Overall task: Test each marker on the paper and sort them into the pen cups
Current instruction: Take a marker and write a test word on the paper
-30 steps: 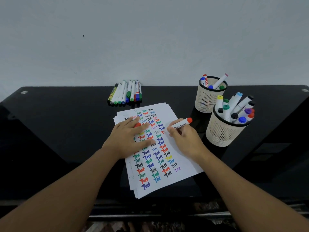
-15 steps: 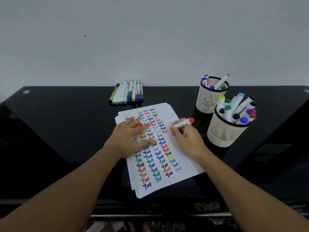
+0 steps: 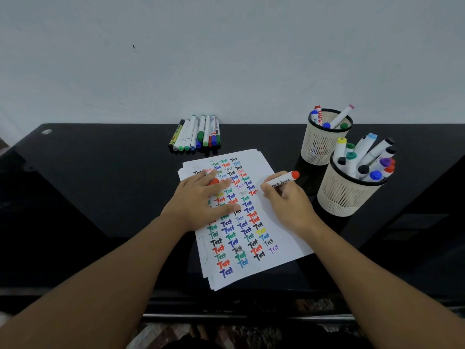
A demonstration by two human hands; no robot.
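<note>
My right hand grips the white red-ended whiteboard marker, tip down on the scribbled white paper stack. My left hand lies flat, fingers spread, on that paper, red cap beneath.

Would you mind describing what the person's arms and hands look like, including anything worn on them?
Both forearms are bare right up to the bottom edge of the picture, with no sleeves in sight. The left hand and the right hand carry no gloves. No ring, watch or bracelet shows on the fingers or wrists that are visible.
</note>
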